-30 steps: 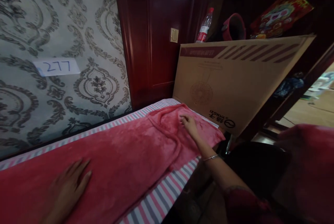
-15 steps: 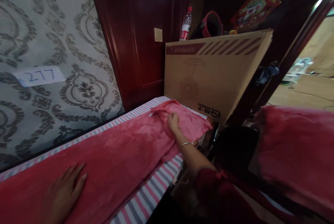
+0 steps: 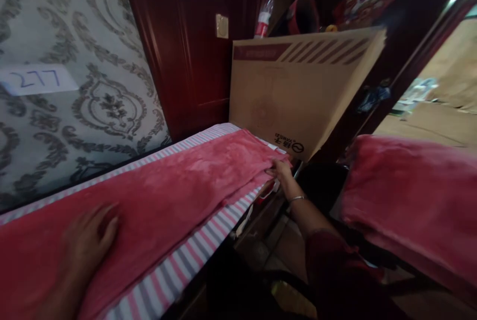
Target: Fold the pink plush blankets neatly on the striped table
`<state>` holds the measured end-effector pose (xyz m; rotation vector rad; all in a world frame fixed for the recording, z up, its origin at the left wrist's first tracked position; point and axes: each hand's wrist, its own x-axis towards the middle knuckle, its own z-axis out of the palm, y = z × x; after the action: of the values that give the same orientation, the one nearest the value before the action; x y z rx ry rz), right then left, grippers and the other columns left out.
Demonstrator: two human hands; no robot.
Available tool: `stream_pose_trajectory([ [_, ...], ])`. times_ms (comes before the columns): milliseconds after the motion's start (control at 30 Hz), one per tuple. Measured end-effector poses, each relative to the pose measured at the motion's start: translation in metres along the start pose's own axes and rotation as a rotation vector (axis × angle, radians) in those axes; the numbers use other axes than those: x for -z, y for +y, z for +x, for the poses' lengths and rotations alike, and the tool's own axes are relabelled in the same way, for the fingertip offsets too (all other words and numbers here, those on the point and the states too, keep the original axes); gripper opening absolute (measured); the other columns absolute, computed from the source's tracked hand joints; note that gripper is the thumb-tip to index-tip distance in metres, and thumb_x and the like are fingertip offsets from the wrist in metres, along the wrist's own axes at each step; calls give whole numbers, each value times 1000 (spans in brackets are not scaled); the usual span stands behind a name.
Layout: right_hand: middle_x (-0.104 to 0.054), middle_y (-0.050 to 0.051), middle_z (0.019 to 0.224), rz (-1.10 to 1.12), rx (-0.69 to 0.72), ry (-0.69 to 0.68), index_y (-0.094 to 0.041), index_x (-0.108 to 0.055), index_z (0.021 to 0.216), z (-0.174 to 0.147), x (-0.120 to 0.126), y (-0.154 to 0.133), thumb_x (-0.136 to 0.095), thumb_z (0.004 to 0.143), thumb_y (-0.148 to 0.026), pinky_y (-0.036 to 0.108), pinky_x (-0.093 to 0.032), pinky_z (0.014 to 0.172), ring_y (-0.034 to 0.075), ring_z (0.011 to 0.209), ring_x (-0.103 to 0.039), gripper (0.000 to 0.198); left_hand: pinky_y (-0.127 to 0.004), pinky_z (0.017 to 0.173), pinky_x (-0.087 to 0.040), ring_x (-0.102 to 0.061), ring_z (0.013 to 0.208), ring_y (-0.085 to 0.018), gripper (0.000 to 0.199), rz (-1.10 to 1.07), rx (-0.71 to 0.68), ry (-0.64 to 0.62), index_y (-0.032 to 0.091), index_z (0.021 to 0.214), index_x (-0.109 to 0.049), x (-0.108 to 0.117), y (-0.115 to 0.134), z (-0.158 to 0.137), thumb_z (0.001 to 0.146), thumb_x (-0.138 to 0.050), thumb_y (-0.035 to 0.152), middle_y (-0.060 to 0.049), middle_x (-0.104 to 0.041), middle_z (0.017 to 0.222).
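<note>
A long pink-red plush cloth (image 3: pixel 167 181) lies folded in layers over a striped cover (image 3: pixel 203 255). My left hand (image 3: pixel 87 240), a little blurred, rests on the cloth at the lower left with its fingers stretched out and thumb apart. At the far right end, my right hand (image 3: pixel 280 171) has its fingers closed on the cloth's near corner. The cloth's upper layer lies mostly flat there, with lower layers showing along the near edge.
A large cardboard box (image 3: pixel 298 91) stands behind the far end, with a plastic bottle (image 3: pixel 264 17) beyond its top edge. To the right sits another folded pink-red plush cloth (image 3: pixel 406 196). Patterned wallpaper (image 3: pixel 112 106) runs along the left.
My right hand has moved right and towards the near corner, drawing the bunched top layer out flat over the end. My left hand stays on the cloth. The view has shifted slightly.
</note>
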<state>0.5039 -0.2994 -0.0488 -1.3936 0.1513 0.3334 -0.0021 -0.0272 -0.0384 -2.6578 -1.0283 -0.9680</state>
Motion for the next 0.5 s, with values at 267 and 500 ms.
stream_pose_trajectory([
  [267, -52, -7, 61, 0, 12, 41, -18, -52, 92, 13, 2, -5, -61, 83, -9, 23, -59, 53, 9, 49, -56, 16, -38, 87, -55, -67, 101, -25, 37, -287, -483, -317, 22, 112, -67, 3, 131, -18, 93, -52, 51, -10, -71, 112],
  [500, -42, -12, 55, 44, 101, 82, -22, -51, 88, 23, 6, 2, -58, 81, -12, 23, -59, 49, 7, 41, -47, 14, -35, 82, -54, -68, 89, -21, 29, -269, -390, -404, 19, 107, -66, -7, 137, -23, 100, -40, 28, -9, -71, 99],
])
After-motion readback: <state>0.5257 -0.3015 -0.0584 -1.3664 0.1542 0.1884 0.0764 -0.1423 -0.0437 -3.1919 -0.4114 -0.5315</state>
